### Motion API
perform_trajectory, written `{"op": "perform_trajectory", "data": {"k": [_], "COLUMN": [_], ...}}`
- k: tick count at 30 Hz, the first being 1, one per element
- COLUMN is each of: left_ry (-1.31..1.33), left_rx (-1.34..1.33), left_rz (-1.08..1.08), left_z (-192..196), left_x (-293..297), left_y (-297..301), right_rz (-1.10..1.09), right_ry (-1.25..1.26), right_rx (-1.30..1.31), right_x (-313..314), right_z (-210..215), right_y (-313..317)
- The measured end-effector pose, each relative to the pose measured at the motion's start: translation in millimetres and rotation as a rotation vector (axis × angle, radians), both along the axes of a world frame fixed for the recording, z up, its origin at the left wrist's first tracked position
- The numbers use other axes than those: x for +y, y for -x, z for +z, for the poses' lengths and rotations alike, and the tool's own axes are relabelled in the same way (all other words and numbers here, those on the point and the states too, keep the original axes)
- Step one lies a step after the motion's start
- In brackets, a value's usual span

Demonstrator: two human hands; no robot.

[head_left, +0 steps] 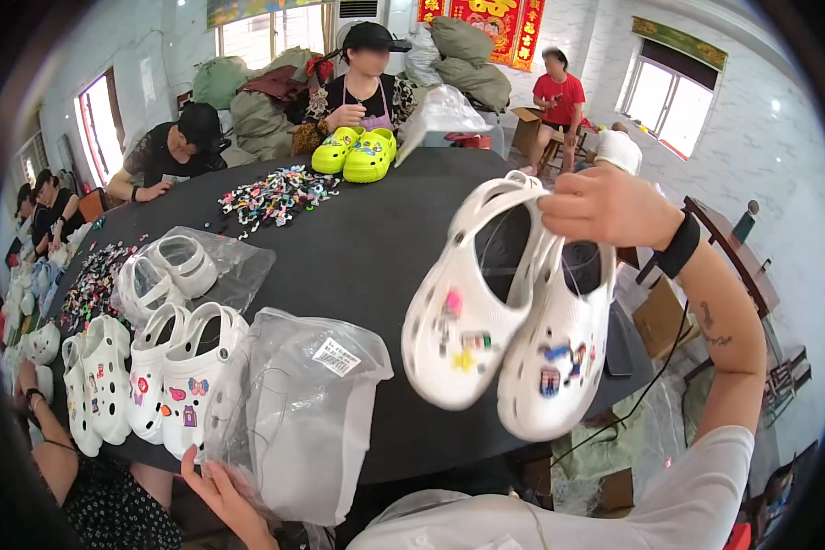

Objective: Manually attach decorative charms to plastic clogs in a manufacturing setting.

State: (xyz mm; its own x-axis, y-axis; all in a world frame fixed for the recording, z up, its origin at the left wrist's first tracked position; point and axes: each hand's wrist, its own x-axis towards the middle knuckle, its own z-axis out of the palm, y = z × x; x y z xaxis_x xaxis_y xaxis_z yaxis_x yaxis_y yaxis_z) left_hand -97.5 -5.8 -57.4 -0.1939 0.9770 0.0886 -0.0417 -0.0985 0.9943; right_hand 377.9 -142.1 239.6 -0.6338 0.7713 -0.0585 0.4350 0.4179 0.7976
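Note:
My right hand [600,209] is closed round the heel straps of a pair of white clogs [463,316]. They hang toe-down over the table's right side, with colourful charms on their toes. At the near edge, my left hand [222,500] has its fingers apart against the lower left of a clear plastic bag [275,403]. The bag bears a white label and has something white in or behind it. Just beyond that hand stand decorated white clogs [197,385] in a row. Another white pair [170,275] lies partly in clear plastic farther back.
Piles of small charms [275,197] lie on the black table [357,238]. Across it, a person in a cap [371,92] sits behind lime-green clogs [368,156]. Other people sit at the left. Cardboard boxes [660,316] and a dark cable are at the right.

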Motion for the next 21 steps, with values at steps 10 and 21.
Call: {"op": "perform_trajectory", "data": {"k": [10, 21], "left_ry": [-0.429, -0.574], "left_rx": [-0.223, 0.573], "left_rz": [0.226, -0.156], "left_z": [39, 28], "left_x": [8, -3], "left_y": [-48, -46], "right_rz": [0.409, 0.162], "right_ry": [0.208, 0.342], "right_rx": [0.211, 0.554], "right_x": [79, 102], "right_z": [-90, -156], "right_y": [40, 44]}}
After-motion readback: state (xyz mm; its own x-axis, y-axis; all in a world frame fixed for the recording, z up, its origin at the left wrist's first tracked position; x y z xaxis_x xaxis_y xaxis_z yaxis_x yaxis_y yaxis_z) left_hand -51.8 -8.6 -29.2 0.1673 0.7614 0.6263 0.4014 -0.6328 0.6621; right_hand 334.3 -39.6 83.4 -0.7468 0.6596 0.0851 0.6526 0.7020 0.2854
